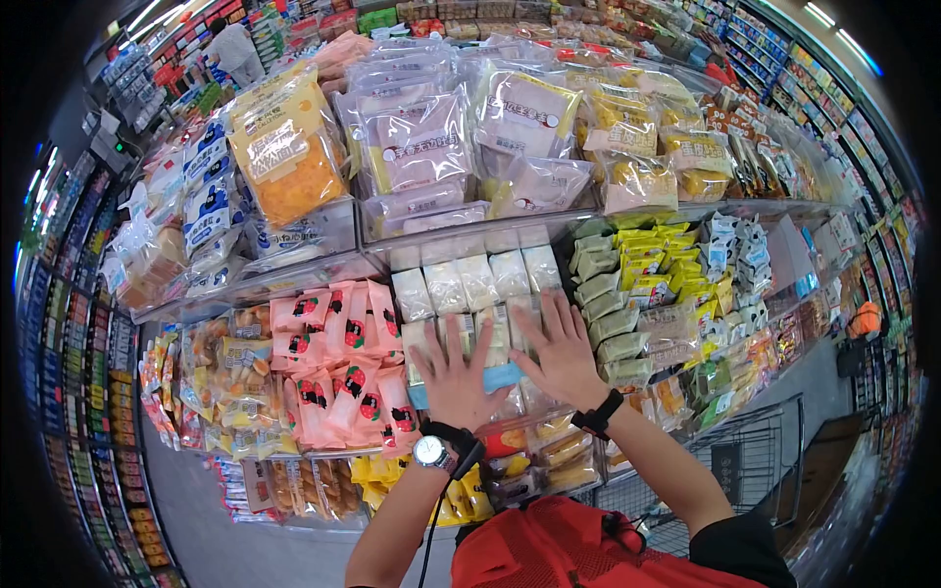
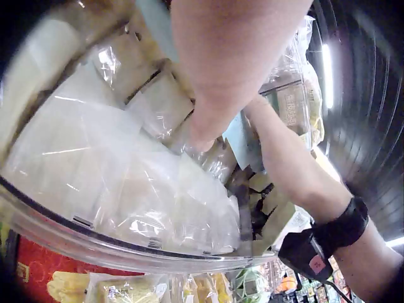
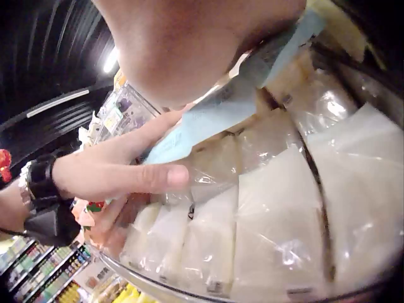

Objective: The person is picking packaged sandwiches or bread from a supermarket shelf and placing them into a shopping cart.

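Note:
Both hands lie flat with spread fingers on rows of white snack packets (image 1: 461, 284) in a clear plastic bin (image 2: 126, 249) on the middle shelf. My left hand (image 1: 453, 377), with a watch (image 1: 431, 451) on its wrist, presses the packets at the front left. My right hand (image 1: 561, 348), wearing a black wrist band (image 1: 598, 414), presses those just beside it. A light blue packet (image 1: 490, 377) shows between and under the two hands. The left wrist view shows the white packets (image 2: 126, 177) and the right forearm (image 2: 297, 164). In the right wrist view the left hand (image 3: 120, 177) lies stretched across the packets (image 3: 278, 214).
Pink strawberry-print packets (image 1: 338, 363) fill the bin on the left, green and yellow packets (image 1: 627, 284) the one on the right. Large bags (image 1: 421, 147) crowd the shelf above. A wire cart (image 1: 745, 461) stands at the lower right, and a person (image 1: 235, 49) is far up the aisle.

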The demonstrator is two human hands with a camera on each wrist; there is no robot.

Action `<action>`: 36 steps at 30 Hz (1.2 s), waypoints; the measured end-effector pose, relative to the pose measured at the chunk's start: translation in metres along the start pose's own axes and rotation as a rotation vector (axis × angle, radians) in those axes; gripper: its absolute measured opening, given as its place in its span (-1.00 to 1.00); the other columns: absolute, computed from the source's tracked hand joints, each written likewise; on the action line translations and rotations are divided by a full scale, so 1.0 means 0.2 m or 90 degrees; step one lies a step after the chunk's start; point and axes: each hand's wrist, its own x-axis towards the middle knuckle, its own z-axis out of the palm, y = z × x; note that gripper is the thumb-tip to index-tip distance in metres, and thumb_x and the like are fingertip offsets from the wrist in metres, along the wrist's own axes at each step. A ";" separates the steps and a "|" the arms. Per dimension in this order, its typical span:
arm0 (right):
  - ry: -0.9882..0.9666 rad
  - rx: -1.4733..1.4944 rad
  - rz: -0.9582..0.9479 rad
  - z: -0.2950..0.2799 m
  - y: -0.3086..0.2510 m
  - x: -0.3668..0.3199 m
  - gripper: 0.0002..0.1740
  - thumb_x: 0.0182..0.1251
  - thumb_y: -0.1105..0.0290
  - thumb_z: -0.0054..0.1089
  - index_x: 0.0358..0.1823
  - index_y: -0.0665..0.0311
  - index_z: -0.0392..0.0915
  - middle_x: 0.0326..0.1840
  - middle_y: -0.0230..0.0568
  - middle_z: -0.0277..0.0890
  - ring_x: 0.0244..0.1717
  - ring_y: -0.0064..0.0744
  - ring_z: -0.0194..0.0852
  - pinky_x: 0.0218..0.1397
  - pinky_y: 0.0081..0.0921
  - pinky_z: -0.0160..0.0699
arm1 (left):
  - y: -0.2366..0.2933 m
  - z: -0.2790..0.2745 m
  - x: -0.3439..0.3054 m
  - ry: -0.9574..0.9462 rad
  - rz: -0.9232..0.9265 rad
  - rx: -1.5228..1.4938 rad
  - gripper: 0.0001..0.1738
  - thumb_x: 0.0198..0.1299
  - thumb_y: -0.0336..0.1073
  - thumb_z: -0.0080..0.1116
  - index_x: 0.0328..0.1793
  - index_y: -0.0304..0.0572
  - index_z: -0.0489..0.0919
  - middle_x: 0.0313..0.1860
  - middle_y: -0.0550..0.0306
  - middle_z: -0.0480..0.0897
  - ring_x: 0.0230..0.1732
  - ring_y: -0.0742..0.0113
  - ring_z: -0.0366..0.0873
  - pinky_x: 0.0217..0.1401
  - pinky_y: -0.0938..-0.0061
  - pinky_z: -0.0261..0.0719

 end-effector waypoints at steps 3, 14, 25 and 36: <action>0.013 -0.015 -0.015 0.02 0.00 -0.01 -0.19 0.51 -0.21 0.10 0.67 -0.02 0.30 0.67 0.37 0.10 0.68 0.43 0.01 0.68 0.22 0.04 | 0.00 -0.01 0.01 -0.011 0.001 0.009 0.32 -0.10 0.29 0.56 0.81 0.42 0.10 0.79 -0.31 -0.04 0.77 -0.54 -0.25 0.60 -0.66 -0.23; 0.007 0.082 -0.070 -0.10 0.08 0.01 -0.21 0.47 -0.15 0.15 0.60 0.13 0.35 0.62 0.17 0.24 0.67 0.26 0.09 0.69 0.17 0.03 | 0.10 -0.14 -0.04 -0.049 0.031 -0.012 0.22 0.03 0.20 0.51 0.78 0.01 0.17 0.74 -0.29 0.08 0.75 -0.42 -0.07 0.70 -0.32 -0.02; -0.116 0.233 -0.047 -0.27 0.05 -0.95 -0.76 0.36 0.25 0.30 -0.08 0.19 0.54 -0.15 -0.20 0.57 -0.02 -0.07 0.61 0.05 -0.16 0.58 | 0.37 -0.06 -0.65 -0.271 0.202 -0.451 -0.82 0.23 -0.29 0.42 -0.18 -0.16 0.64 -0.28 0.05 0.67 -0.19 0.00 0.66 -0.10 0.16 0.57; -0.244 0.322 0.755 0.10 0.23 -2.96 -0.74 0.44 0.17 0.21 -0.28 0.20 0.65 -0.43 -0.03 0.65 -0.21 0.12 0.70 -0.15 -0.04 0.63 | 0.72 0.43 -1.18 -0.863 0.273 -0.334 -0.77 0.45 -0.15 0.19 -0.08 -0.16 0.59 -0.31 -0.09 0.72 -0.26 -0.14 0.71 -0.23 0.07 0.60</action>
